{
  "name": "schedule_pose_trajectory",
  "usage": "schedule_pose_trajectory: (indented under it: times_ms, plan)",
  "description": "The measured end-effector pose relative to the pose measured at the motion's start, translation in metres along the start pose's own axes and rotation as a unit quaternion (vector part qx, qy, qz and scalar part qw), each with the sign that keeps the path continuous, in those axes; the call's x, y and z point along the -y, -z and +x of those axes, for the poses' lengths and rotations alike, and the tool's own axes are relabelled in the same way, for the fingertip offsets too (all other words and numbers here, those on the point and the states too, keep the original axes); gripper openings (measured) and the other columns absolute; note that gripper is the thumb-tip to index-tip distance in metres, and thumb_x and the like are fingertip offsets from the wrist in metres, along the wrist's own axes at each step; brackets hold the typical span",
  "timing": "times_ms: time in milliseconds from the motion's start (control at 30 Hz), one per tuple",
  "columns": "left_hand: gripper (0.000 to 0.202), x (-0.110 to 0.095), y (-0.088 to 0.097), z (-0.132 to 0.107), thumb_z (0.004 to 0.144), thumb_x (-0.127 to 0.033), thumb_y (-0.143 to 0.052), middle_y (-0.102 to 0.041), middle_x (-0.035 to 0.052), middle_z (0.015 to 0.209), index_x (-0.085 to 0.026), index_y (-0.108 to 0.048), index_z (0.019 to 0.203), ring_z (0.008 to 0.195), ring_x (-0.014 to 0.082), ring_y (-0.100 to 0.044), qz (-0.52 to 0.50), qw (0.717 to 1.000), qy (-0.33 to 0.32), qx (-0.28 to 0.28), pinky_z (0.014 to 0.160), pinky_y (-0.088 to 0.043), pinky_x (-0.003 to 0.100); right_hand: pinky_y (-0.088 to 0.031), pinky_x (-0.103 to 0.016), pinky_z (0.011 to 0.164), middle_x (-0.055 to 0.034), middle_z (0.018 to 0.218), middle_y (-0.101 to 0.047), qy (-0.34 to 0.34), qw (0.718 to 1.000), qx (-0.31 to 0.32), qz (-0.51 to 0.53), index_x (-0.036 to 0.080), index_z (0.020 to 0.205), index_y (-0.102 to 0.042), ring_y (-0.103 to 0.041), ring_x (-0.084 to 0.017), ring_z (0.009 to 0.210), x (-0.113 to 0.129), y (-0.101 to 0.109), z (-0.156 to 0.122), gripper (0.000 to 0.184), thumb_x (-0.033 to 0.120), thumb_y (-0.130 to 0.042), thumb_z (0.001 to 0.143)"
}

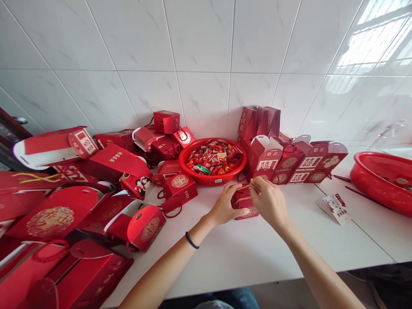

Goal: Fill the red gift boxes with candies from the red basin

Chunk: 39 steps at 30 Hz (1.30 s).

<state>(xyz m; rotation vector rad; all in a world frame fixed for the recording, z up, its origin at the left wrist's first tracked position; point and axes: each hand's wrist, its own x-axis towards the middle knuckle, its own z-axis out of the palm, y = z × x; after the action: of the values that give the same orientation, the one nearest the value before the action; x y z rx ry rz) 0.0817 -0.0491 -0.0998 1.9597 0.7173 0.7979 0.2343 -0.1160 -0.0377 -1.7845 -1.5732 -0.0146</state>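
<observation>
A small red gift box (246, 214) stands on the white table in front of me. My left hand (222, 207) grips its left side, with the thumb along the front face. My right hand (269, 201) is closed at the top of the box, its fingers pinching a gold cord (255, 187). Part of the box's top is hidden behind my fingers. Just behind the box is a round red basin (214, 182), full of wrapped candies (214, 156).
Many red boxes lie heaped at the left, including an open one (149, 227). Stacked boxes (313, 161) stand at the right, near a red plastic basket (376, 189). A small printed card (334, 209) lies on the table (219, 262). White tiles (202, 38) rise behind.
</observation>
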Motion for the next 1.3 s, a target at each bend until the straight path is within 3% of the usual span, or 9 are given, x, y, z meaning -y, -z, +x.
schedule_pose_trajectory:
  times_ms: [67, 167, 267, 400, 500, 633, 767, 900, 1300]
  plan:
    - [0.076, -0.002, 0.0, 0.0, 0.068, -0.035, -0.082, -0.049, 0.0151, 0.143, -0.02, -0.052, 0.137, 0.138, 0.0333, -0.045, 0.005, 1.0, -0.006, 0.0, 0.119, -0.035, 0.05, -0.027, -0.033, 0.061, -0.0035, 0.058, -0.053, 0.022, 0.998, -0.016, -0.048, 0.025, 0.064, -0.033, -0.049, -0.02, 0.06, 0.003, 0.001, 0.0, 0.026, 0.023, -0.046, 0.087]
    - [0.077, -0.006, 0.0, 0.001, 0.068, -0.032, -0.082, -0.049, 0.0139, 0.143, -0.022, -0.052, 0.138, 0.138, 0.033, -0.045, 0.009, 1.0, 0.0, 0.005, 0.119, -0.035, 0.05, -0.027, -0.032, 0.058, -0.0031, 0.058, -0.054, 0.005, 1.0, -0.007, -0.014, 0.024, 0.062, -0.034, -0.046, -0.019, 0.058, 0.006, 0.002, 0.003, 0.032, 0.029, -0.049, 0.089]
    - [0.08, -0.006, 0.0, 0.002, 0.067, -0.033, -0.084, -0.049, 0.0139, 0.145, -0.023, -0.052, 0.14, 0.138, 0.0349, -0.044, -0.004, 1.0, 0.011, 0.007, 0.118, -0.036, 0.053, -0.031, -0.031, 0.056, -0.0007, 0.056, -0.054, -0.05, 0.99, 0.031, 0.131, 0.025, 0.059, -0.042, -0.044, -0.017, 0.054, 0.005, 0.002, 0.007, 0.037, 0.044, -0.056, 0.088]
    - [0.089, 0.001, -0.003, 0.003, 0.065, -0.038, -0.085, -0.047, 0.0157, 0.149, -0.022, -0.049, 0.144, 0.143, 0.0369, -0.04, -0.027, 1.0, 0.011, 0.001, 0.118, -0.035, 0.055, -0.045, -0.032, 0.065, -0.0041, 0.067, -0.066, -0.093, 0.926, 0.067, 0.36, 0.023, 0.067, -0.059, -0.058, -0.02, 0.066, 0.002, 0.004, 0.01, 0.041, 0.061, -0.069, 0.079]
    - [0.107, 0.004, -0.007, 0.003, 0.065, -0.043, -0.088, -0.038, 0.0177, 0.159, -0.022, -0.034, 0.155, 0.148, 0.0389, -0.034, -0.063, 0.998, 0.027, -0.006, 0.12, -0.031, 0.058, -0.048, -0.032, 0.064, -0.0057, 0.071, -0.07, -0.131, 0.896, 0.041, 0.423, 0.022, 0.071, -0.063, -0.059, -0.018, 0.065, -0.002, 0.01, 0.01, 0.043, 0.063, -0.075, 0.073]
    - [0.119, 0.007, -0.009, 0.0, 0.064, -0.045, -0.089, -0.027, 0.0201, 0.165, -0.022, -0.022, 0.16, 0.15, 0.0402, -0.029, -0.097, 0.995, 0.029, 0.006, 0.12, -0.031, 0.058, -0.043, -0.029, 0.053, -0.0053, 0.07, -0.07, -0.169, 0.885, -0.045, 0.432, 0.021, 0.069, -0.064, -0.051, -0.014, 0.056, -0.015, 0.029, 0.014, 0.042, 0.059, -0.081, 0.068]
    - [0.098, 0.017, -0.008, -0.006, 0.069, -0.039, -0.085, -0.038, 0.0207, 0.158, -0.021, -0.038, 0.153, 0.142, 0.0397, -0.043, -0.068, 0.997, 0.04, 0.018, 0.117, -0.037, 0.057, -0.038, -0.027, 0.051, -0.002, 0.062, -0.065, -0.165, 0.881, -0.125, 0.426, 0.021, 0.068, -0.066, -0.048, -0.013, 0.054, -0.033, 0.051, 0.021, 0.037, 0.052, -0.086, 0.065]
    - [0.068, 0.027, -0.007, -0.011, 0.074, -0.028, -0.078, -0.052, 0.0149, 0.145, -0.023, -0.055, 0.137, 0.129, 0.033, -0.056, -0.053, 0.996, 0.073, 0.002, 0.113, -0.044, 0.053, -0.034, -0.026, 0.05, 0.0, 0.058, -0.061, -0.17, 0.88, -0.16, 0.414, 0.021, 0.064, -0.064, -0.043, -0.011, 0.053, -0.05, 0.056, 0.025, 0.036, 0.049, -0.086, 0.065]
    - [0.034, 0.02, 0.003, -0.022, 0.075, -0.015, -0.07, -0.066, 0.0091, 0.122, -0.019, -0.069, 0.108, 0.108, 0.0239, -0.068, -0.063, 0.992, 0.11, -0.016, 0.099, -0.055, 0.04, -0.033, -0.024, 0.046, 0.0009, 0.053, -0.06, -0.181, 0.871, -0.183, 0.419, 0.019, 0.063, -0.06, -0.043, -0.01, 0.047, -0.071, 0.009, 0.04, 0.042, 0.053, -0.084, 0.062]
